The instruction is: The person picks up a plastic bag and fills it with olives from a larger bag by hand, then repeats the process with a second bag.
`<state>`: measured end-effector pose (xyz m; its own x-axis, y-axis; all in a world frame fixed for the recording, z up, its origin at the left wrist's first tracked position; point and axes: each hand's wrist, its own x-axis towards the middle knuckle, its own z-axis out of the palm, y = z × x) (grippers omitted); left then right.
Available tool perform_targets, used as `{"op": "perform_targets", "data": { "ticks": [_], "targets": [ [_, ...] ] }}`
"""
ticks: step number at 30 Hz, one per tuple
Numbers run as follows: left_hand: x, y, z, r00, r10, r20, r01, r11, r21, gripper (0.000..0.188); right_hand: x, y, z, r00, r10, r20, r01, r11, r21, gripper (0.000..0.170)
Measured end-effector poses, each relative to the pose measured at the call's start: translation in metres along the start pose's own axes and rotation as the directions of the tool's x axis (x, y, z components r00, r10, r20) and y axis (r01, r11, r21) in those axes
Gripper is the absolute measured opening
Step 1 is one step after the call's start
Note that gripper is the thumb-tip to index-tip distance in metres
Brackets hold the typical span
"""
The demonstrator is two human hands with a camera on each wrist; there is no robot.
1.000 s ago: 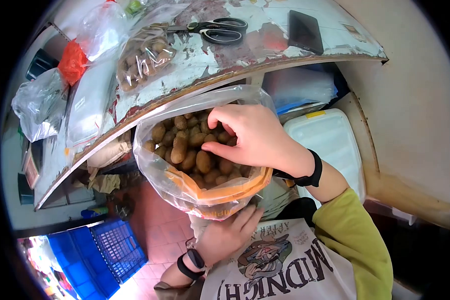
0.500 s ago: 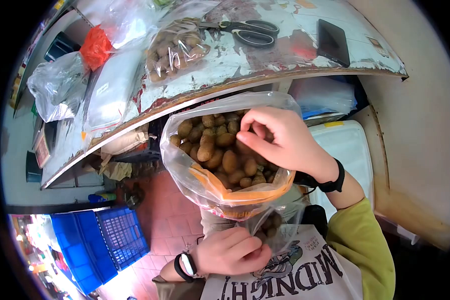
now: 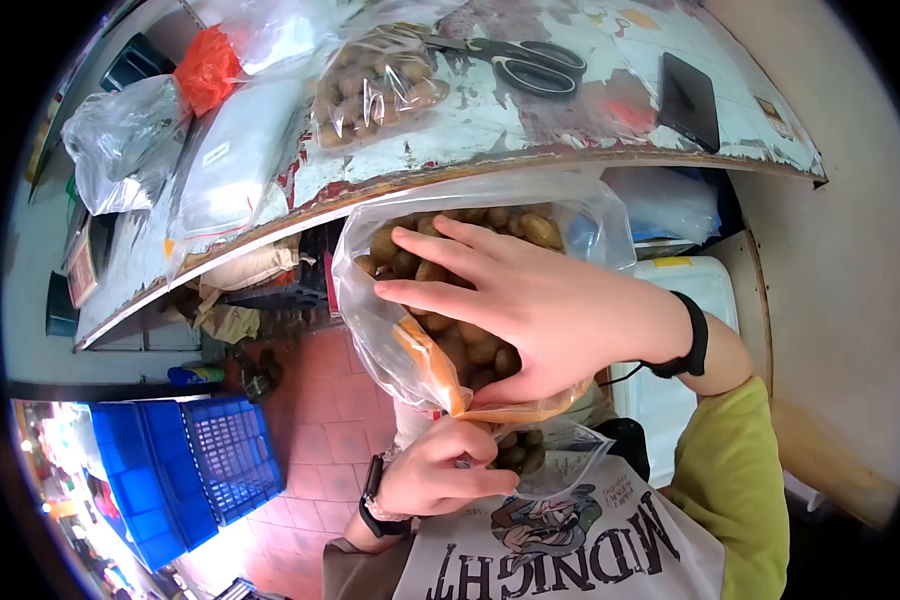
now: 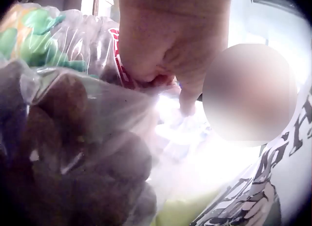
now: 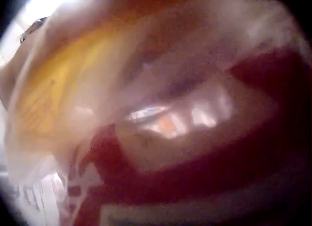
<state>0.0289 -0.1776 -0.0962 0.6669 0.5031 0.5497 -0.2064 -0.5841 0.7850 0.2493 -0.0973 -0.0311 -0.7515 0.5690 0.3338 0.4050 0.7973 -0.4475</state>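
A large clear plastic bag (image 3: 365,345) with an orange band holds many brown, oval, kiwi-like pieces of produce (image 3: 480,345). My right hand (image 3: 540,305) lies over its mouth, fingers spread and nearly straight across the produce, thumb along the near rim. Just below that rim, my left hand (image 3: 445,470) has its fingers curled, holding a smaller clear plastic bag (image 3: 560,465) with brown produce inside. Its knuckles meet the peak of the orange rim. In the left wrist view the smaller bag's brown produce (image 4: 53,143) fills the lower left. Blurred plastic fills the right wrist view.
On the worn table (image 3: 610,150) lie a filled clear bag (image 3: 370,90), scissors (image 3: 530,65) and a black phone (image 3: 688,100). Flat plastic bags (image 3: 230,165) and a red bag (image 3: 207,70) are at left. Blue crates (image 3: 190,470) stand on the floor; a white lidded box (image 3: 685,290) is at right.
My right hand went from loosely bent to spread flat over the large bag's mouth. My left hand, lower half a second ago, has risen to the rim with the smaller bag.
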Motion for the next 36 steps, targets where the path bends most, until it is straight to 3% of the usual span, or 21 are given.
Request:
{"op": "perform_targets", "data": {
  "ticks": [5,7,10,12,14,18,20,24,26,29,36],
  "targets": [
    [0.006,0.003,0.001,1.000,0.004,-0.011,-0.004,0.999,0.033,0.025,0.006,0.009,0.000,0.993,-0.111,0.041,0.112,0.994,-0.017,0.085],
    [0.005,0.002,0.003,1.000,0.014,-0.003,-0.014,0.998,0.058,0.026,0.002,0.001,-0.014,0.987,0.016,0.157,-0.001,0.995,-0.096,0.075],
    [0.005,0.002,0.004,1.000,0.024,0.010,-0.025,0.995,0.093,0.027,-0.008,-0.002,-0.027,0.970,0.085,0.229,-0.065,0.993,-0.095,0.069],
    [0.005,0.003,0.004,1.000,0.026,0.011,-0.027,0.994,0.103,0.028,-0.008,-0.004,-0.025,0.966,0.089,0.242,-0.066,0.993,-0.102,0.067],
    [0.006,0.003,0.004,0.999,0.039,0.017,-0.041,0.992,0.121,0.029,-0.007,-0.002,-0.019,0.995,0.022,0.095,-0.014,0.997,-0.077,0.062],
    [0.007,0.004,0.003,0.999,0.049,0.015,-0.051,0.986,0.157,0.030,-0.004,0.002,-0.015,0.992,0.013,0.126,-0.011,1.000,-0.017,0.062],
    [0.004,0.001,0.006,0.999,0.043,0.017,-0.044,0.992,0.120,0.029,-0.005,0.002,-0.017,0.964,0.033,0.265,-0.026,0.999,-0.031,0.061],
    [0.001,0.003,0.009,0.999,0.024,0.040,-0.028,0.995,0.097,0.030,-0.006,0.006,-0.024,0.954,-0.023,0.299,0.005,0.998,0.059,0.054],
    [0.001,0.003,0.008,0.996,0.023,0.084,-0.032,0.993,0.116,0.031,-0.006,0.005,-0.025,0.930,0.025,0.368,-0.061,0.994,0.087,0.049],
    [0.002,0.002,0.007,0.996,0.024,0.088,-0.034,0.993,0.117,0.032,-0.009,0.009,-0.015,0.956,-0.042,0.289,0.012,0.995,0.104,0.044],
    [0.004,0.003,0.005,0.997,0.008,0.074,-0.016,0.994,0.108,0.034,-0.014,0.007,-0.011,0.971,-0.028,0.237,0.008,0.996,0.084,0.036]
  ]
}}
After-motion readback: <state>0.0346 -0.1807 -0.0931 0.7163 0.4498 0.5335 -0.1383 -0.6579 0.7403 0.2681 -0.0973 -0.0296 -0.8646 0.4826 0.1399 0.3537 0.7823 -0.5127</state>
